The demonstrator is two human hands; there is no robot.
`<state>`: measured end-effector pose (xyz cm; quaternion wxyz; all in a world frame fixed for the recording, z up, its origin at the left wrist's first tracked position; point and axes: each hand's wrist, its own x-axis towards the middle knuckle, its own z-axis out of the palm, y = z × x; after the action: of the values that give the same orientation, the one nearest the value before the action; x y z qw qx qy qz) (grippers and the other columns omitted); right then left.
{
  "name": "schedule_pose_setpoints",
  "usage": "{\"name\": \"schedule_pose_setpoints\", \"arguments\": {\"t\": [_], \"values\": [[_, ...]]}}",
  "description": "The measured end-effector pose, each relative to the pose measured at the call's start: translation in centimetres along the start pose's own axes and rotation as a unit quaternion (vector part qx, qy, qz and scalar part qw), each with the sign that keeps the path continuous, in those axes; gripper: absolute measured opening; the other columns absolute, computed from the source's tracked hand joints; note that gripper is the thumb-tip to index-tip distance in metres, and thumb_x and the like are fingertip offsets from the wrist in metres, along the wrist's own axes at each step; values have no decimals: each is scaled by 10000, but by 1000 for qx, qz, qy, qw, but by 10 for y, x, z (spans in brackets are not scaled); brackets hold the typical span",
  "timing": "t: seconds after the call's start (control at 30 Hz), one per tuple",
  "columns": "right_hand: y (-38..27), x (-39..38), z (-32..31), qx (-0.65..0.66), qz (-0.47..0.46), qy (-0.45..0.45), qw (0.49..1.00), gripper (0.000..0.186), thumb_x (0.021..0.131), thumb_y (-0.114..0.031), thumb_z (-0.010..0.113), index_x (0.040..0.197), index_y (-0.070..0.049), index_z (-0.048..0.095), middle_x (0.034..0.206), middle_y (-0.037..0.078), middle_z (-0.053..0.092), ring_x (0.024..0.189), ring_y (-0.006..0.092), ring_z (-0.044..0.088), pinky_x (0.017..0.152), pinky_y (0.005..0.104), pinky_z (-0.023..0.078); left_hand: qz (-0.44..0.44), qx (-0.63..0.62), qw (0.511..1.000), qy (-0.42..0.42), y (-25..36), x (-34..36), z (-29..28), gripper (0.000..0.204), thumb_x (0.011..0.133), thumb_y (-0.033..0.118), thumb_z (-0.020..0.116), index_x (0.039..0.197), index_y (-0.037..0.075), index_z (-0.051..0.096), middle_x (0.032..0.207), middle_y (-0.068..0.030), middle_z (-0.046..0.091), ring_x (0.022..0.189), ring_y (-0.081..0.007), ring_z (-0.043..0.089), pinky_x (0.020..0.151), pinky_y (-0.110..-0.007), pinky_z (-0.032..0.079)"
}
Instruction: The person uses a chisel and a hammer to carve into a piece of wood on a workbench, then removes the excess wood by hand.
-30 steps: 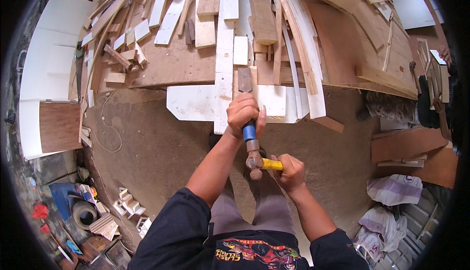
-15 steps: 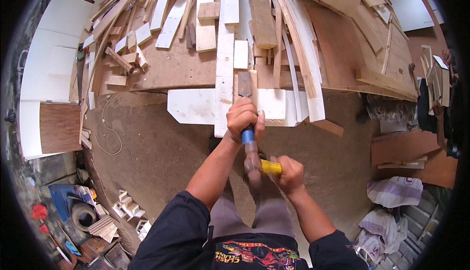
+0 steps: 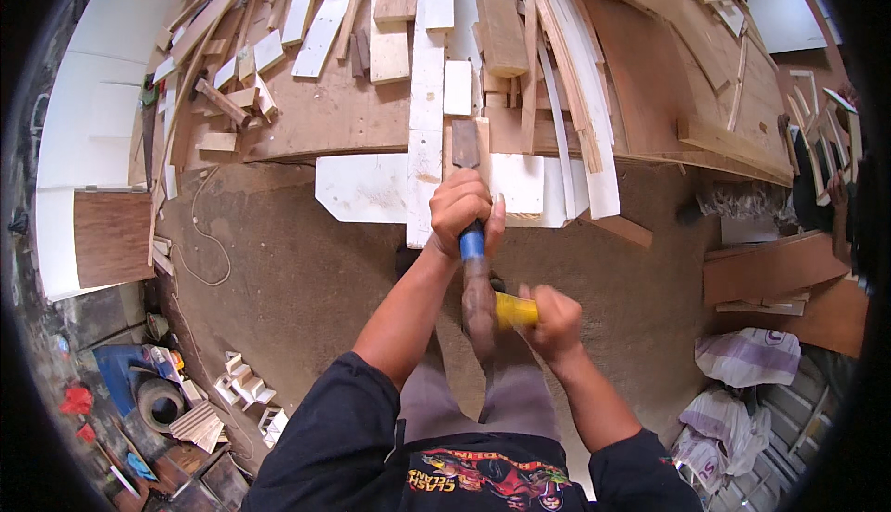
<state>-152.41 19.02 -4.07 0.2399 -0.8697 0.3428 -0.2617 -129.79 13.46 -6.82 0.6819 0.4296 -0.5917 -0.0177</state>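
Note:
My left hand (image 3: 461, 208) is wrapped round the blue handle of a wide chisel (image 3: 466, 143), whose flat steel blade points away from me. Under the blade lies a small light wooden block (image 3: 482, 134), beside a long white board (image 3: 426, 141). In my right hand (image 3: 555, 320), fingers closed, is the yellow grip of a hammer (image 3: 514, 310). The hammer's brown head (image 3: 480, 312) is at the butt of the chisel handle, blurred; whether they touch I cannot tell. To the right of the chisel sits a pale block (image 3: 516, 183).
Offcuts and long strips cover the wooden workbench (image 3: 306, 127). A white panel (image 3: 362, 190) juts from its near edge. White sacks (image 3: 747, 357) lie at the right, and a cable (image 3: 225, 266) runs over the floor at the left. Another person's hand (image 3: 838, 192) shows at the far right.
The bench appears slightly higher in the picture. My left hand still grips the chisel, and the hammer stays close behind its handle. At the far right, the other person's hands have shifted.

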Motion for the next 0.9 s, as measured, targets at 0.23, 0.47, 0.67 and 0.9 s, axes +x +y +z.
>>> {"name": "schedule_pose_setpoints", "arguments": {"t": [0.23,0.47,0.67,0.9], "values": [[-10,1,-13,23,-55,15,998,363,894,-67,742,690,-74,442,576,108,464,459,309,501,456,427,395,11,8,1000,-2,0,3,-2,271,740,-71,637,609,62,441,554,-70,512,478,-213,495,499,-325,409],[-14,-12,-17,20,-84,22,996,353,875,-83,759,673,-108,470,569,57,466,454,250,512,443,369,388,7,9,1000,-6,2,-2,-2,280,728,-75,642,604,70,437,553,-68,513,484,-215,502,500,-321,407],[0,-12,2,-17,7,-11,1000,344,892,-112,741,673,-102,476,573,72,467,462,282,515,450,408,395,11,-3,1000,-18,0,1,-1,278,722,-95,642,619,72,445,557,-64,512,493,-212,503,507,-322,409],[1,-10,6,-8,11,-4,1000,345,917,-115,717,678,-96,470,576,85,474,469,274,530,447,398,407,-1,-5,1000,-4,1,-7,-3,319,681,-84,675,624,93,415,576,-61,481,512,-233,476,514,-352,371]]}}
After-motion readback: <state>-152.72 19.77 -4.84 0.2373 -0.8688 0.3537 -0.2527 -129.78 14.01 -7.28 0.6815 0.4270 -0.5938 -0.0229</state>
